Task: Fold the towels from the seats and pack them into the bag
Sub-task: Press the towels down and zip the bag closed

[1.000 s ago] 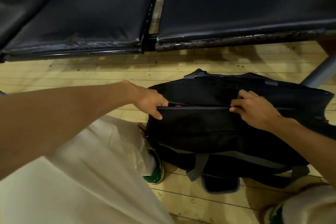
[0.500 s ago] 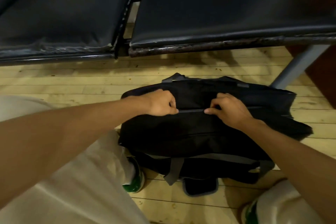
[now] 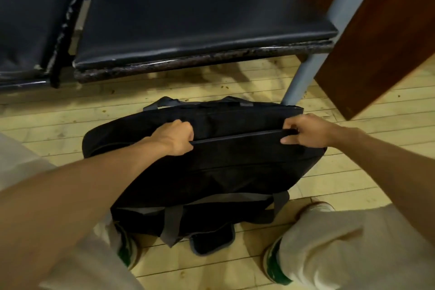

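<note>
Since 0.5 s ago right hand (image 3: 308,130) has slid rightward along zipper (image 3: 237,137), hands now far apart | left hand (image 3: 175,137) clamped on zipper's left end, right pinching its right end | bag (image 3: 219,167): black woven fabric, flat, on plank floor (image 3: 47,122) between shoes | padded black seats (image 3: 188,14) behind; grey leg (image 3: 303,77) just beyond bag.

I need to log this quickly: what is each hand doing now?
Left hand: closed, gripping the bag at the zipper line.
Right hand: closed, pinching the zipper's right end.
</note>
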`<state>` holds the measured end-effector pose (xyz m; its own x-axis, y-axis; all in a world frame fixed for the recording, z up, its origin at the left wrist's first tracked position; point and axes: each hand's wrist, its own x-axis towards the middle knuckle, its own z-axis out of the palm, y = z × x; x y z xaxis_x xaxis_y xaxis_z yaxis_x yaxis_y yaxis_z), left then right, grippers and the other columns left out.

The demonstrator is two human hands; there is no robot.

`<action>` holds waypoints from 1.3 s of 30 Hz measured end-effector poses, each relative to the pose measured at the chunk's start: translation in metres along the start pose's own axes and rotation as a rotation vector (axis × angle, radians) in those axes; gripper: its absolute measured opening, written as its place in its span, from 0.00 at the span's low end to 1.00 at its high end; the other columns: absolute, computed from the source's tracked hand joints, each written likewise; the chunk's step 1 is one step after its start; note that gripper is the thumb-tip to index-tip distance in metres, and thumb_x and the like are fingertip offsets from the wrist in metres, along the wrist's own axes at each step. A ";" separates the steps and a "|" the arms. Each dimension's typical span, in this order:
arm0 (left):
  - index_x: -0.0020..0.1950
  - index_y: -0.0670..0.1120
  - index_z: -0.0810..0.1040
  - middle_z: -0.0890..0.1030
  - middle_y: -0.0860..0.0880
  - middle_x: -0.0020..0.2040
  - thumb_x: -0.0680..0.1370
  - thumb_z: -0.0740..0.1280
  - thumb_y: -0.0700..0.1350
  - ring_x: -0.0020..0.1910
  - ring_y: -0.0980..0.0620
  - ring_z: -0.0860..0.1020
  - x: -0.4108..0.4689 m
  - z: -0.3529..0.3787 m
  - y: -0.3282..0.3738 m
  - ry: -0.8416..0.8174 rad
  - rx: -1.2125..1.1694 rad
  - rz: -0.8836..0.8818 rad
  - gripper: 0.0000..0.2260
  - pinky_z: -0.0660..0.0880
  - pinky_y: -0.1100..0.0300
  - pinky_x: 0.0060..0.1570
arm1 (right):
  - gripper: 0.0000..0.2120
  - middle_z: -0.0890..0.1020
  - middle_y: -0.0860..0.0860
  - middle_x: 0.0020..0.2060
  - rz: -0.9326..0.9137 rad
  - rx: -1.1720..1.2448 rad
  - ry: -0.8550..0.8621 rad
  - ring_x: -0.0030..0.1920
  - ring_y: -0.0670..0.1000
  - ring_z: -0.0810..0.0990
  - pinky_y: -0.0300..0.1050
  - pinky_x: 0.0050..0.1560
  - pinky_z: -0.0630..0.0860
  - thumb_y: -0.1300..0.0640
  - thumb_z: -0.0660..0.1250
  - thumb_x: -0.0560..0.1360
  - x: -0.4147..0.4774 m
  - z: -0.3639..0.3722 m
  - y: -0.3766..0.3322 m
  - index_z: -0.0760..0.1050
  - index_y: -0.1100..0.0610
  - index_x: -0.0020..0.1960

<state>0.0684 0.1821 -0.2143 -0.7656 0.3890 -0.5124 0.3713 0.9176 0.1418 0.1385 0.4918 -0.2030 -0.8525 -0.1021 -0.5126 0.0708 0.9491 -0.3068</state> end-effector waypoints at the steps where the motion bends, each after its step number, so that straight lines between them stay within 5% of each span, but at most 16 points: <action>1: 0.34 0.53 0.70 0.73 0.51 0.42 0.77 0.68 0.45 0.45 0.48 0.77 0.001 0.000 0.000 -0.005 0.012 0.009 0.12 0.74 0.54 0.45 | 0.06 0.78 0.50 0.44 0.004 -0.026 -0.022 0.48 0.52 0.76 0.46 0.46 0.70 0.52 0.69 0.76 -0.003 -0.007 0.005 0.73 0.50 0.43; 6: 0.37 0.51 0.71 0.74 0.49 0.45 0.77 0.66 0.45 0.46 0.47 0.76 0.001 0.001 0.003 0.004 0.068 0.020 0.10 0.72 0.55 0.44 | 0.05 0.79 0.50 0.42 0.054 -0.123 -0.091 0.46 0.51 0.77 0.45 0.44 0.70 0.51 0.71 0.75 -0.007 -0.040 0.010 0.78 0.52 0.44; 13: 0.48 0.51 0.76 0.76 0.50 0.48 0.73 0.65 0.36 0.48 0.50 0.76 0.001 -0.011 0.037 -0.068 -0.218 0.075 0.10 0.71 0.58 0.47 | 0.05 0.79 0.47 0.41 0.018 0.006 0.144 0.47 0.50 0.77 0.45 0.46 0.71 0.55 0.72 0.74 0.009 -0.012 0.017 0.78 0.49 0.41; 17: 0.54 0.49 0.77 0.78 0.51 0.50 0.77 0.67 0.49 0.49 0.52 0.77 0.023 -0.006 0.124 0.019 -0.456 0.228 0.07 0.74 0.57 0.51 | 0.04 0.81 0.48 0.41 0.024 0.095 0.180 0.46 0.49 0.77 0.41 0.44 0.71 0.55 0.75 0.71 0.011 -0.012 0.020 0.80 0.51 0.43; 21: 0.46 0.48 0.79 0.80 0.47 0.47 0.77 0.68 0.49 0.49 0.46 0.79 0.054 0.003 0.189 0.057 -0.525 0.246 0.06 0.76 0.52 0.51 | 0.04 0.81 0.47 0.39 0.061 0.221 0.226 0.43 0.46 0.77 0.36 0.42 0.70 0.58 0.75 0.71 0.007 -0.017 0.040 0.80 0.52 0.42; 25: 0.50 0.48 0.80 0.79 0.50 0.47 0.78 0.67 0.44 0.49 0.50 0.78 0.077 0.006 0.197 -0.024 -0.392 0.237 0.03 0.74 0.57 0.51 | 0.09 0.83 0.53 0.45 0.333 0.484 0.384 0.49 0.53 0.81 0.49 0.53 0.79 0.65 0.64 0.76 0.015 -0.006 0.089 0.80 0.55 0.44; 29: 0.48 0.50 0.81 0.78 0.55 0.40 0.76 0.70 0.42 0.45 0.54 0.77 0.088 0.003 0.191 -0.085 -0.398 0.301 0.04 0.71 0.62 0.46 | 0.13 0.80 0.58 0.57 0.539 0.682 0.273 0.57 0.58 0.80 0.54 0.59 0.78 0.68 0.58 0.77 0.034 0.026 0.119 0.76 0.56 0.53; 33: 0.40 0.54 0.78 0.76 0.57 0.34 0.76 0.68 0.55 0.38 0.56 0.76 0.099 0.009 0.195 0.011 -0.332 0.297 0.07 0.71 0.59 0.40 | 0.18 0.77 0.56 0.63 0.553 0.912 0.192 0.62 0.59 0.76 0.50 0.64 0.74 0.66 0.55 0.79 0.051 0.056 0.113 0.74 0.60 0.67; 39: 0.40 0.57 0.79 0.78 0.59 0.39 0.74 0.66 0.63 0.45 0.54 0.78 0.108 0.015 0.205 0.098 -0.244 0.300 0.12 0.74 0.56 0.48 | 0.14 0.82 0.58 0.55 0.601 1.086 0.237 0.53 0.58 0.81 0.51 0.58 0.78 0.61 0.60 0.78 0.068 0.076 0.117 0.81 0.56 0.58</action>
<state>0.0698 0.4115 -0.2537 -0.6932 0.6376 -0.3361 0.4593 0.7501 0.4758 0.1277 0.5735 -0.3348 -0.6020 0.4215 -0.6782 0.7702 0.0824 -0.6325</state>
